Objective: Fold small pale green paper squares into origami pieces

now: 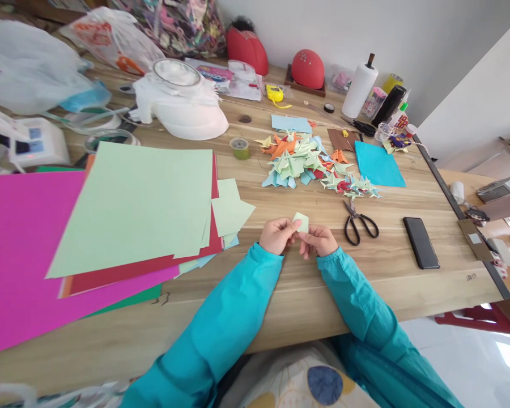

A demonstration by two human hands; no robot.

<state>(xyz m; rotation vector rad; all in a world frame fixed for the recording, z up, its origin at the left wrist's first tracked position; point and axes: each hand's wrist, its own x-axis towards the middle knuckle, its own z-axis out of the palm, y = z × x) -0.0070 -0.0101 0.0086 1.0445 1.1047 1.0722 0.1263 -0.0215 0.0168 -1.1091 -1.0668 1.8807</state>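
A small folded piece of pale green paper (301, 221) is held up between both my hands, just above the wooden table. My left hand (277, 234) pinches its left side with thumb and fingers. Its lower right edge is gripped by my right hand (318, 241). Beyond my hands lies a pile of folded paper shapes (295, 161) in green, orange, blue and red. Black-handled scissors (357, 221) rest to the right of my right hand. Left of my hands are loose pale green paper squares (232, 212).
Large coloured sheets (136, 198) are stacked at the left. A phone (421, 242) lies at the right. Farther back are a tape roll (239, 148), blue paper (379, 163), a yellow tape measure (275, 94), red pincushions (308, 69) and a white thread cone (360, 88).
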